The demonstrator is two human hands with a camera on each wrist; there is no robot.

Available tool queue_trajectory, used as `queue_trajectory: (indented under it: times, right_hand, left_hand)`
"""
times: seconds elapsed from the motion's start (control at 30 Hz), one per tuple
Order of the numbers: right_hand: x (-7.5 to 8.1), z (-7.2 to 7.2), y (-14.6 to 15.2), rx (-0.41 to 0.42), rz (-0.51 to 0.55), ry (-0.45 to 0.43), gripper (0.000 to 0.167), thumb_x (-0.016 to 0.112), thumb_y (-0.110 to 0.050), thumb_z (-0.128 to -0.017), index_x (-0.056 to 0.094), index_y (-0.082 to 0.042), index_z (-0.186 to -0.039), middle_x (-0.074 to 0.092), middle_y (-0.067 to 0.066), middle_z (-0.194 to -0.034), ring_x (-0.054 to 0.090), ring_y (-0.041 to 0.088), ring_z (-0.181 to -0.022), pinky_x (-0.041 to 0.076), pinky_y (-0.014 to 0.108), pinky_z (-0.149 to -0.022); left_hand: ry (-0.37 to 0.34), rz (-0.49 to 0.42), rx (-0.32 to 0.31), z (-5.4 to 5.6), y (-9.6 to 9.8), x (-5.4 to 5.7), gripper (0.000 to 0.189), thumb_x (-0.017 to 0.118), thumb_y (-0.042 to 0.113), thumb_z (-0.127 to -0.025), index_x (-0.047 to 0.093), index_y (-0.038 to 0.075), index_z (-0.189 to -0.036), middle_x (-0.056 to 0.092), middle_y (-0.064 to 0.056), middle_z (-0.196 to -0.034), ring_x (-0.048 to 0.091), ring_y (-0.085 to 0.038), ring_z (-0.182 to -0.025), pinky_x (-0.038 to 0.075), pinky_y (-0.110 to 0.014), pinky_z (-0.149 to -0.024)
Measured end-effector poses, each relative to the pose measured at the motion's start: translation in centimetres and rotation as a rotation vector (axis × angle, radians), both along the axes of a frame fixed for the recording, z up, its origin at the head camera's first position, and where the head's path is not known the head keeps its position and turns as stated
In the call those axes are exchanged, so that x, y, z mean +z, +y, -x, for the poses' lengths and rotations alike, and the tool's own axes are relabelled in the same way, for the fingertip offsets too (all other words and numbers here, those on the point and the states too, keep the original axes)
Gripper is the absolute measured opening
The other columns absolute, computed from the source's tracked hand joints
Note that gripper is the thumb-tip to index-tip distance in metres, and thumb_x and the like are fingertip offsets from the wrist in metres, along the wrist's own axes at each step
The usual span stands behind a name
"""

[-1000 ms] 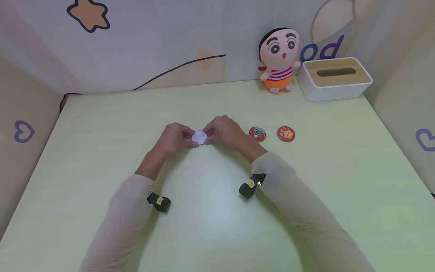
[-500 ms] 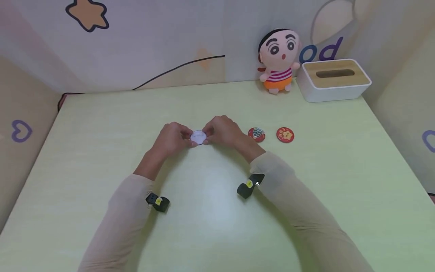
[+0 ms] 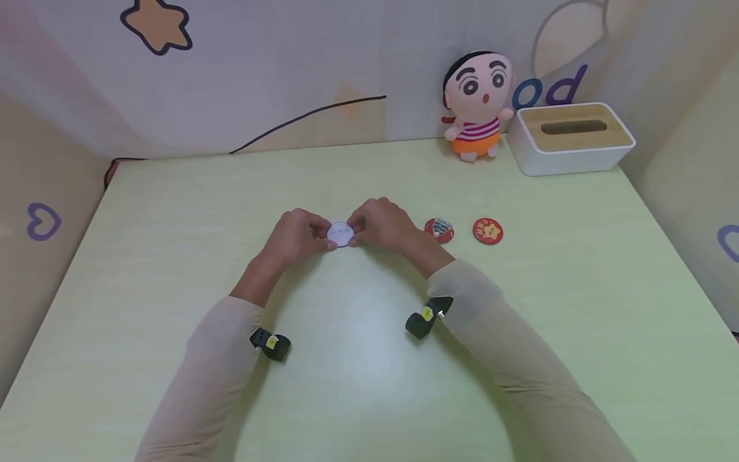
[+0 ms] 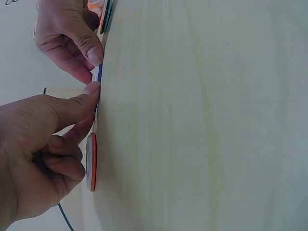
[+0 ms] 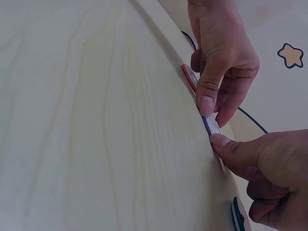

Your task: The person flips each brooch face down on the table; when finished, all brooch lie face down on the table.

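A small round white disc point(image 3: 340, 235) with a purple rim is between both hands, low at the tabletop. Thumb and fingers of my left hand point(image 3: 296, 236) pinch its left edge. On the right edge, my right hand point(image 3: 383, 224) pinches it the same way. The left wrist view shows the disc nearly edge-on, with a red-rimmed disc point(image 4: 91, 162) close to the left hand; from the head view that one is hidden. Right of my right hand lie a red disc with a patterned print point(image 3: 439, 230) and a red disc with a yellow star point(image 3: 487, 231).
At the back of the pale table point(image 3: 358, 359) sits a plush doll point(image 3: 476, 106). Beside it stands a white tissue box point(image 3: 571, 138) with a wooden lid. A green-rimmed disc point(image 5: 237, 214) shows near the right hand in the right wrist view.
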State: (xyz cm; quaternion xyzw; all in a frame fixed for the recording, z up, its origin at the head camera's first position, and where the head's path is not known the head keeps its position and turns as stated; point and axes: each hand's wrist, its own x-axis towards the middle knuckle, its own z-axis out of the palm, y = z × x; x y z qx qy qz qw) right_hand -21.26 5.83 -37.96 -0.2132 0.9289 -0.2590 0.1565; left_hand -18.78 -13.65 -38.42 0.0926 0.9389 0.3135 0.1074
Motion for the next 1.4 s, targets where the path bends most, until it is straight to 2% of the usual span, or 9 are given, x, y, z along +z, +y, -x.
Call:
queue_trajectory:
  times: [0.33,0.63,0.9,1.4]
  right_hand:
    - [0.40,0.06,0.03,0.003,-0.017,0.008,0.038,0.081,-0.023,-0.088,0.074,-0.011,-0.123,0.079,0.005,-0.110,0.064,0.020,-0.099,0.050,0.036,-0.091]
    - [0.34,0.10,-0.11,0.013,-0.027,0.025,0.038,0.080,-0.025,-0.089,0.074,-0.010,-0.124,0.078,0.005,-0.108,0.062,0.019,-0.095,0.048,0.035,-0.087]
    - [0.38,-0.08,-0.24,0.019,-0.019,0.002,0.037,0.080,-0.024,-0.089,0.075,-0.009,-0.122,0.078,0.005,-0.104,0.061,0.019,-0.093,0.048,0.034,-0.087]
    - [-0.06,-0.25,-0.28,0.006,-0.013,0.031,0.036,0.081,-0.023,-0.088,0.076,-0.009,-0.120,0.078,0.004,-0.103,0.061,0.019,-0.092,0.049,0.033,-0.085]
  left_hand:
    - [-0.019,0.017,0.021,-0.12,0.01,0.49,0.038,0.080,0.015,-0.087,0.073,0.001,-0.122,0.075,-0.014,-0.101,0.056,-0.023,-0.090,0.042,-0.028,-0.074]
    - [-0.016,0.029,0.027,-0.16,-0.04,0.60,0.035,0.079,0.014,-0.088,0.074,0.002,-0.120,0.073,-0.013,-0.096,0.054,-0.021,-0.084,0.040,-0.027,-0.069]
    - [-0.008,0.019,0.004,-0.13,-0.44,0.60,0.035,0.079,0.013,-0.087,0.074,-0.001,-0.118,0.074,-0.014,-0.098,0.056,-0.022,-0.088,0.042,-0.028,-0.075]
    - [-0.012,0.019,0.009,-0.53,-0.31,0.72,0.035,0.079,0.013,-0.088,0.074,0.000,-0.120,0.074,-0.015,-0.100,0.056,-0.023,-0.091,0.041,-0.028,-0.073]
